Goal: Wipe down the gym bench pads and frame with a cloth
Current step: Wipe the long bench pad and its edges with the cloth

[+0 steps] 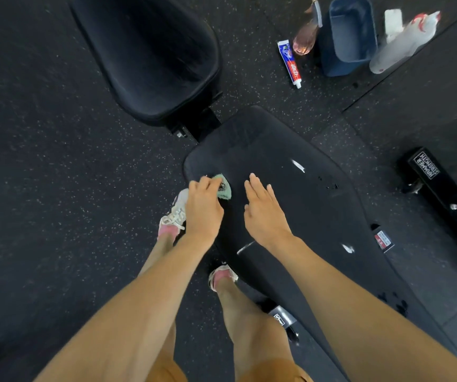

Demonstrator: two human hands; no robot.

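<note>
A long black bench pad [299,205] runs from the centre toward the lower right, with white smears on it. A second, rounded black seat pad [153,59] lies above it, joined by a black frame bracket [194,128]. My left hand [204,208] grips a small green cloth [223,187] against the near left corner of the long pad. My right hand [263,210] is held flat over the pad just right of the cloth, fingers straight and holding nothing.
On the speckled black rubber floor at upper right lie a toothpaste tube [290,63], a pink spray bottle [306,34], a blue bin [350,34] and a white spray bottle [403,42]. A black frame foot [442,183] sits at right. My feet stand left of the bench.
</note>
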